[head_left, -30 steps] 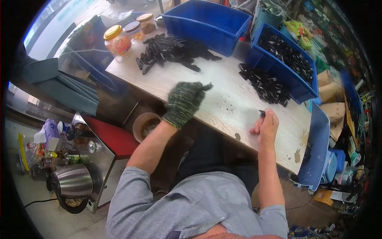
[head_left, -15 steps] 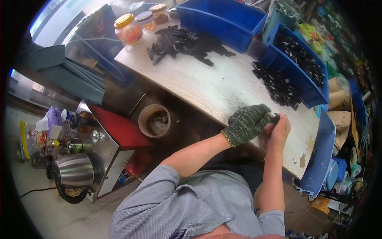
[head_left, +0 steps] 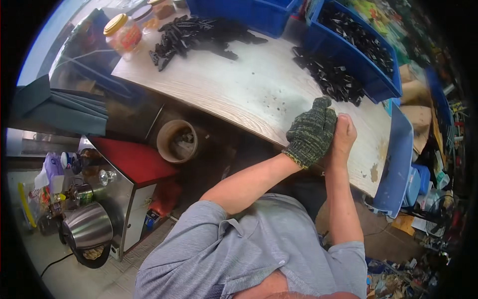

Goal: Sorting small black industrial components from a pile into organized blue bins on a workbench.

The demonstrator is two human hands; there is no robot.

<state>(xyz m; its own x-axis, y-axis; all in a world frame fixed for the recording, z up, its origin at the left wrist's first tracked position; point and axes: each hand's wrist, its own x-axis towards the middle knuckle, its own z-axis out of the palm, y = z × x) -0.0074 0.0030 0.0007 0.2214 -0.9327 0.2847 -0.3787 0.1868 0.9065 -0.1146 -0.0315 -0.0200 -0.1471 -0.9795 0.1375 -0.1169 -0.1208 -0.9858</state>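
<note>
My left hand [head_left: 312,128], in a dark green knitted glove, is closed and presses against my bare right hand [head_left: 343,135] over the table's near edge. The right fingers are curled, with the thumb on top. Whatever lies between the two hands is hidden from this view. Just beyond them, a heap of small black plastic parts [head_left: 332,79] lies against a blue bin [head_left: 366,65] filled with similar black pieces. Farther left on the table, a pile of longer black plastic pieces [head_left: 186,37] is spread out.
The pale wooden table [head_left: 219,89] has dark crumbs on it. A second blue bin [head_left: 239,14] and lidded jars [head_left: 122,34] stand at the back. Below the table is a round waste bucket [head_left: 177,142]. A metal kettle [head_left: 88,225] sits on a low cabinet at left.
The view has shifted, so the table appears higher and farther left. The small black piece that showed between my hands is out of sight, and my hands are pressed closer together.
</note>
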